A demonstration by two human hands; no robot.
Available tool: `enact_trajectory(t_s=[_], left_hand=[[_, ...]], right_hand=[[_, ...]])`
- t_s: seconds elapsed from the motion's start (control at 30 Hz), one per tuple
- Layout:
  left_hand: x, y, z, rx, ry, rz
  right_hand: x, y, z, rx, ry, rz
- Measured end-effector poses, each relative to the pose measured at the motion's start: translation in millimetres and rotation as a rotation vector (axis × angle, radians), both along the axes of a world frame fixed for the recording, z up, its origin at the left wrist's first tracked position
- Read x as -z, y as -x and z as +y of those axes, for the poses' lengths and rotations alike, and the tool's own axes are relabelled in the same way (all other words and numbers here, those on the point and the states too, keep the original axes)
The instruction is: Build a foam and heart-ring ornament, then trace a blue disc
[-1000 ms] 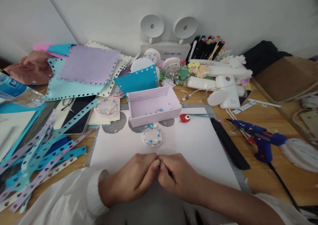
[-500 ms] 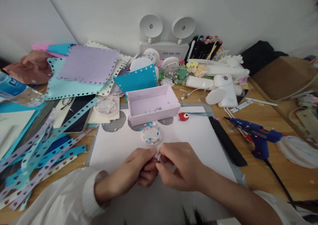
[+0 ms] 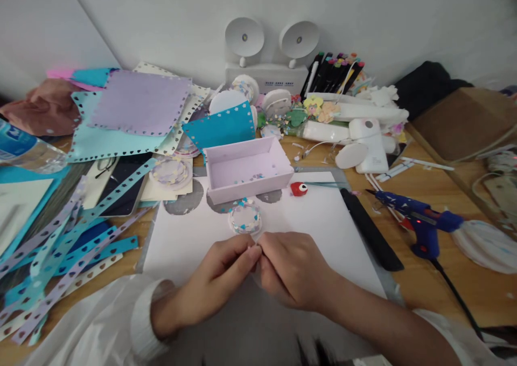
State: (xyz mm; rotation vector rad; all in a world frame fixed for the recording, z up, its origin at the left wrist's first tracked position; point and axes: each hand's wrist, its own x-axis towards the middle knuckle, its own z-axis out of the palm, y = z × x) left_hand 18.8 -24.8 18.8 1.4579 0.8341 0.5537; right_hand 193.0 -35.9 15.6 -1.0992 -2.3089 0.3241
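Note:
My left hand point(image 3: 226, 269) and my right hand point(image 3: 293, 269) meet over the white sheet point(image 3: 181, 239), fingertips pinched together. Whatever they hold between them is small and almost wholly covered by the fingers, so I cannot make out its kind. Just beyond the fingertips lies a round white disc point(image 3: 245, 218) edged with blue and white bits. Behind it stands an open lilac box point(image 3: 250, 190) with tiny coloured pieces inside. Right of the box is a red piece with a white-and-black eye point(image 3: 299, 189).
A blue hot glue gun point(image 3: 420, 215) lies to the right, its cord running toward the front. Cut strips of punched paper point(image 3: 68, 263) spread on the left. Punched coloured sheets point(image 3: 141, 102), a water bottle point(image 3: 30, 147), markers point(image 3: 333, 75) and a twin-head lamp point(image 3: 266, 77) line the back.
My left fingers have shifted, the thumb now lying along the top near the right fingertips. The small pinkish-white thing that showed between the fingers is now mostly covered.

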Motion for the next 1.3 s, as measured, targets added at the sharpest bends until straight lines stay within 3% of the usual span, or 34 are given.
enact_trajectory(t_s=[0.17,0.33,0.8,1.03,1.3], left_hand=[[1.4,3.0,-0.7,0.077,-0.422,0.151],[5.4,4.5,-1.1,0.128,-0.607,0.234],[4.9,4.3,-2.2,0.19,-0.569,0.228],[7.1,3.8,-2.6,0.184,-0.579,0.211],[1.7,7.5,-2.5,0.213,-0.587,0.236]], right_hand=[[3.0,2.6,-3.0,-0.024,-0.001,-0.064],[5.0,3.8,-5.8,-0.043,0.03,-0.052],[8.3,10.7,-11.2,-0.006,0.077,0.089],[10.4,10.4,-11.7,-0.014,0.197,0.133],[3.1,6.8,-5.8,-0.131,0.392,0.335]])
